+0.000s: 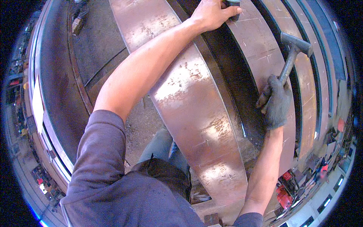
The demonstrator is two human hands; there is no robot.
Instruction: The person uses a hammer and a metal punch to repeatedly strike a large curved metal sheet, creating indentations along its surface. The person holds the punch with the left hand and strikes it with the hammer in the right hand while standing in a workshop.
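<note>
The gloved right hand (277,102) grips a hammer (292,56), handle slanting up-right across the marked steel strip's (264,53) right edge. The bare left hand (208,16) clasps a dark cylinder (235,17) over that strip's upper left edge, up-left of the hammer.

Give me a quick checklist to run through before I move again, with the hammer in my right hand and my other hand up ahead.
1. Hammer held in the right hand: ok, fingers wrapped around its handle.
2. Right hand covered: ok, it wears a dark glove.
3. Left hand covered: not ok, it is bare.
4. Left hand apart from the hammer head: ok, a gap shows between them.
5. Dark cylinder in the left hand seated on the marked metal strip: cannot tell, the top edge cuts it off.
6. Footing: cannot tell, the feet are hidden.
</note>
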